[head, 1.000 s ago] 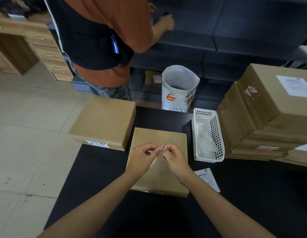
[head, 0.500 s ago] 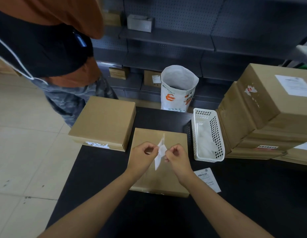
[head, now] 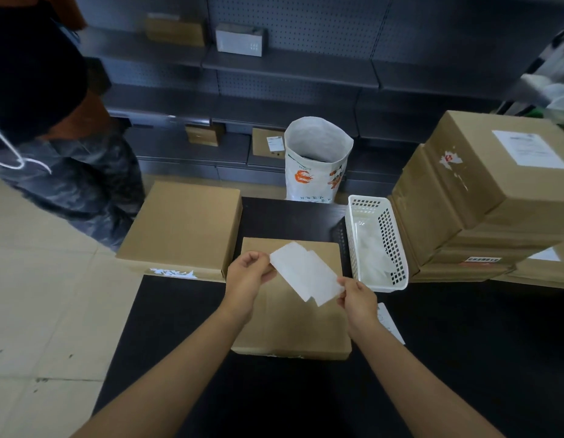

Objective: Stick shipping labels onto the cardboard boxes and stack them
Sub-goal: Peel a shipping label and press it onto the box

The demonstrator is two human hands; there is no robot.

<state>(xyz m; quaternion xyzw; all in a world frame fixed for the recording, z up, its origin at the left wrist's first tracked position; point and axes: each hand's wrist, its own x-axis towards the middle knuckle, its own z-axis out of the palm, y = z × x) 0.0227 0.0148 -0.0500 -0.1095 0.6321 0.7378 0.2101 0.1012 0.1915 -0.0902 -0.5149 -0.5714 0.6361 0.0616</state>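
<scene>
A flat cardboard box (head: 293, 327) lies on the black table (head: 463, 358) right in front of me. Above it I hold a white shipping label (head: 302, 273), partly peeled from its backing, so two white sheets overlap. My left hand (head: 247, 276) pinches its upper left corner and my right hand (head: 356, 294) pinches its lower right corner. A second flat box (head: 182, 226) sits at the table's far left corner. A stack of labelled boxes (head: 482, 197) stands at the right.
A white perforated basket (head: 378, 245) stands between my box and the stack. Another label (head: 391, 324) lies on the table by my right wrist. A white paper sack (head: 318, 159) stands behind the table. A person (head: 62, 147) stands at the far left before grey shelves (head: 290, 67).
My hands have pulled apart, spreading the label out flat from an edge-on strip. The person at the left has moved further left and bent lower.
</scene>
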